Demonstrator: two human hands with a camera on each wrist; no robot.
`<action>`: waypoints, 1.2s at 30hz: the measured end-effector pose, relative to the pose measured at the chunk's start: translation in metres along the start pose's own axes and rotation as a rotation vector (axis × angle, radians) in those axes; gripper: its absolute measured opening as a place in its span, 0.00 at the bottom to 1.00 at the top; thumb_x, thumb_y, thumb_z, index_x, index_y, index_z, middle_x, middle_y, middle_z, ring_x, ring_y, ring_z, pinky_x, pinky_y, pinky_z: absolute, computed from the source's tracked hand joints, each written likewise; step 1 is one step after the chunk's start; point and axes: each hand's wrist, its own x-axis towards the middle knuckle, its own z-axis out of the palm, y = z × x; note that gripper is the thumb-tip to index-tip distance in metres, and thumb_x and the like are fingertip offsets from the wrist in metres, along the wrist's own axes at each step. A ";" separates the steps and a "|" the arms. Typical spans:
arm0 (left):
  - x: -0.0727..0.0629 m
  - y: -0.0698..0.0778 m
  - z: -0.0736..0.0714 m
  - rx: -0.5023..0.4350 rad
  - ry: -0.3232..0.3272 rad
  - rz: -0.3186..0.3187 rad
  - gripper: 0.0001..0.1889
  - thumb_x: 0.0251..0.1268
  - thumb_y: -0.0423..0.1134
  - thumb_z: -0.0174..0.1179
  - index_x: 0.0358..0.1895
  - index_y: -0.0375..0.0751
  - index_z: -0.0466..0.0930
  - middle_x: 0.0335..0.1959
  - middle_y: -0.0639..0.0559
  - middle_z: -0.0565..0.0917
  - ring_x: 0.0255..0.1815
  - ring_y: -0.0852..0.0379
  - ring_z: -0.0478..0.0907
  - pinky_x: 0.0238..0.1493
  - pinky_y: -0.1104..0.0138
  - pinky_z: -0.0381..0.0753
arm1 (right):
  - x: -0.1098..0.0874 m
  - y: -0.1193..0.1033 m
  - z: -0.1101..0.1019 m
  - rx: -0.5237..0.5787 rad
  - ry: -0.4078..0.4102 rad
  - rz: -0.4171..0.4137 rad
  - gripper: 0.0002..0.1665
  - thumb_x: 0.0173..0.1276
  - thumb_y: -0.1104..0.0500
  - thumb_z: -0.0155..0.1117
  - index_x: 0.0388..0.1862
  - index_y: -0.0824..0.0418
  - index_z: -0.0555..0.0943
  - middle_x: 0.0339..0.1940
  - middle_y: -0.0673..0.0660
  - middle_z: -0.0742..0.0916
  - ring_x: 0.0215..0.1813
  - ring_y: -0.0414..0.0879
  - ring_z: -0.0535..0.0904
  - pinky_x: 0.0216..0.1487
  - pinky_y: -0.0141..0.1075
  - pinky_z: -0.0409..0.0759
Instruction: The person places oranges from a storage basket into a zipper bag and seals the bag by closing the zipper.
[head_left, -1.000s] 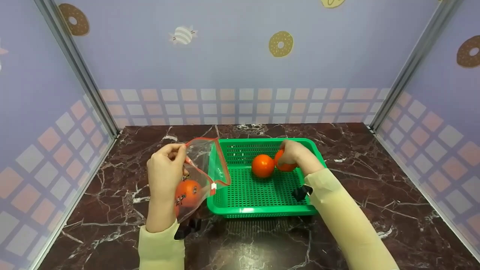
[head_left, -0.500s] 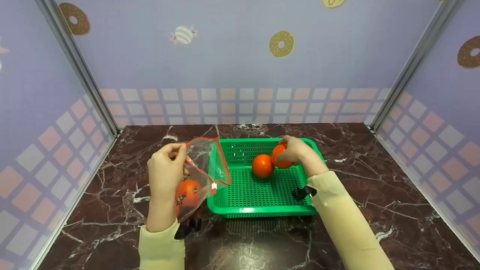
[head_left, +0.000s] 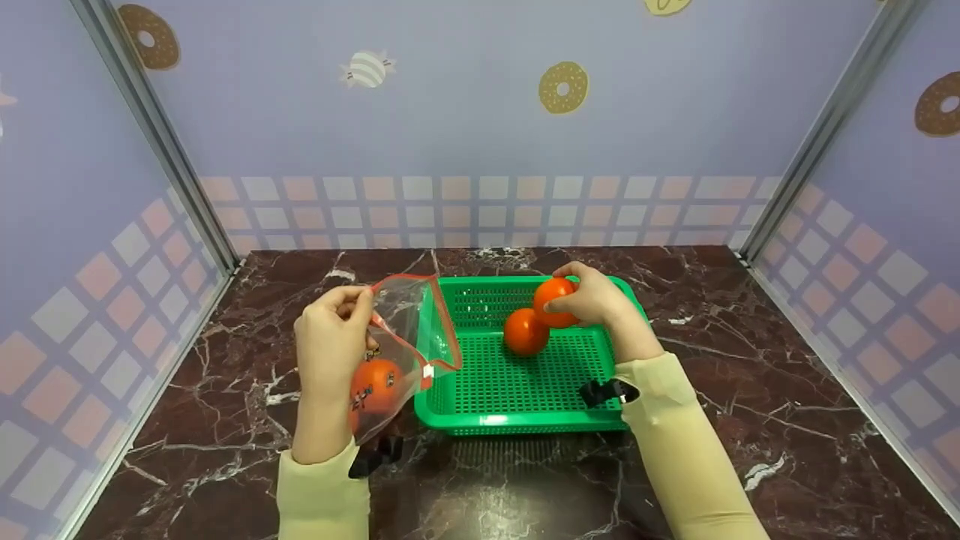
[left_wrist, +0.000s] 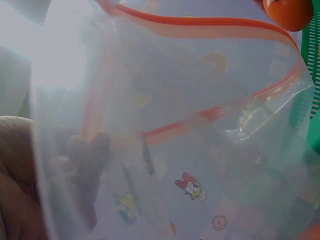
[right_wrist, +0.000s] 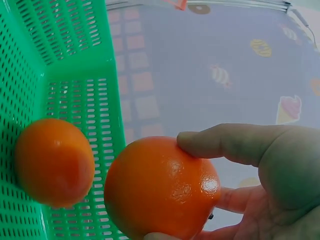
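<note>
One orange fruit (head_left: 553,298) rose in the right hand (head_left: 598,301).

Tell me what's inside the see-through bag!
One round orange fruit shows through the clear bag. Just below it is a bit more orange, but the left hand and wrist cover that side of the bag, so I can't tell if another fruit hides there.

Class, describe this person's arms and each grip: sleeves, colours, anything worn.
The left sleeve and right sleeve are plain, pale yellow and long, reaching the wrists. A left black fitting and a right black fitting, both small, jut out near the cuffs. The left grip and right grip are bare hands, without gloves.
</note>
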 end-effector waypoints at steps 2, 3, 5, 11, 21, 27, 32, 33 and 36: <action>0.000 0.001 0.000 0.002 -0.004 -0.008 0.11 0.80 0.38 0.62 0.48 0.35 0.91 0.23 0.49 0.88 0.11 0.63 0.77 0.12 0.73 0.71 | -0.002 0.000 0.001 0.023 0.007 -0.013 0.40 0.70 0.59 0.74 0.78 0.61 0.69 0.72 0.72 0.75 0.63 0.67 0.80 0.52 0.50 0.89; 0.000 0.001 -0.001 0.005 -0.006 -0.011 0.11 0.80 0.38 0.62 0.48 0.35 0.91 0.23 0.49 0.88 0.11 0.63 0.77 0.12 0.73 0.71 | -0.003 0.000 0.002 0.039 0.010 -0.019 0.40 0.70 0.59 0.73 0.78 0.61 0.69 0.71 0.72 0.76 0.64 0.67 0.80 0.52 0.50 0.88; 0.000 0.001 -0.001 0.009 -0.007 -0.011 0.11 0.80 0.39 0.62 0.48 0.35 0.91 0.23 0.49 0.88 0.12 0.63 0.77 0.12 0.73 0.71 | -0.005 0.000 0.004 0.065 0.021 -0.032 0.39 0.70 0.59 0.73 0.78 0.61 0.70 0.71 0.73 0.76 0.64 0.67 0.80 0.52 0.49 0.89; 0.000 0.001 -0.001 0.007 0.003 -0.005 0.11 0.80 0.38 0.63 0.47 0.35 0.91 0.23 0.49 0.88 0.11 0.64 0.76 0.12 0.74 0.71 | -0.009 0.000 0.009 0.195 0.042 -0.071 0.39 0.70 0.61 0.73 0.77 0.63 0.70 0.68 0.73 0.77 0.64 0.68 0.80 0.50 0.48 0.90; 0.000 0.001 0.000 0.005 0.004 -0.012 0.11 0.80 0.38 0.63 0.47 0.36 0.91 0.24 0.48 0.87 0.11 0.63 0.77 0.12 0.74 0.72 | -0.019 -0.005 0.015 0.293 0.097 -0.121 0.40 0.71 0.59 0.75 0.78 0.59 0.70 0.69 0.71 0.77 0.65 0.65 0.80 0.48 0.47 0.89; 0.000 0.001 0.000 -0.006 -0.003 -0.013 0.11 0.80 0.38 0.62 0.47 0.36 0.91 0.24 0.49 0.88 0.11 0.62 0.77 0.12 0.74 0.72 | -0.024 -0.008 0.019 0.348 0.118 -0.141 0.40 0.71 0.60 0.75 0.79 0.58 0.70 0.69 0.70 0.76 0.66 0.66 0.79 0.57 0.56 0.87; 0.000 0.001 0.000 -0.008 -0.009 -0.010 0.11 0.80 0.38 0.62 0.48 0.35 0.91 0.24 0.49 0.88 0.11 0.63 0.77 0.12 0.74 0.71 | -0.028 -0.011 0.024 0.435 0.125 -0.155 0.39 0.71 0.61 0.74 0.78 0.58 0.70 0.68 0.69 0.75 0.65 0.66 0.80 0.58 0.57 0.87; 0.000 0.001 0.000 -0.008 -0.009 -0.011 0.11 0.80 0.38 0.62 0.48 0.36 0.91 0.24 0.49 0.88 0.11 0.64 0.77 0.12 0.74 0.71 | -0.029 -0.012 0.025 0.448 0.125 -0.159 0.39 0.71 0.61 0.74 0.78 0.58 0.70 0.68 0.69 0.75 0.65 0.66 0.80 0.57 0.57 0.87; 0.001 0.001 0.000 -0.005 -0.009 -0.011 0.11 0.80 0.38 0.62 0.48 0.36 0.91 0.24 0.49 0.88 0.11 0.64 0.77 0.12 0.74 0.71 | -0.030 -0.015 0.029 0.469 0.130 -0.167 0.39 0.70 0.61 0.74 0.77 0.58 0.71 0.68 0.67 0.77 0.63 0.65 0.81 0.56 0.57 0.87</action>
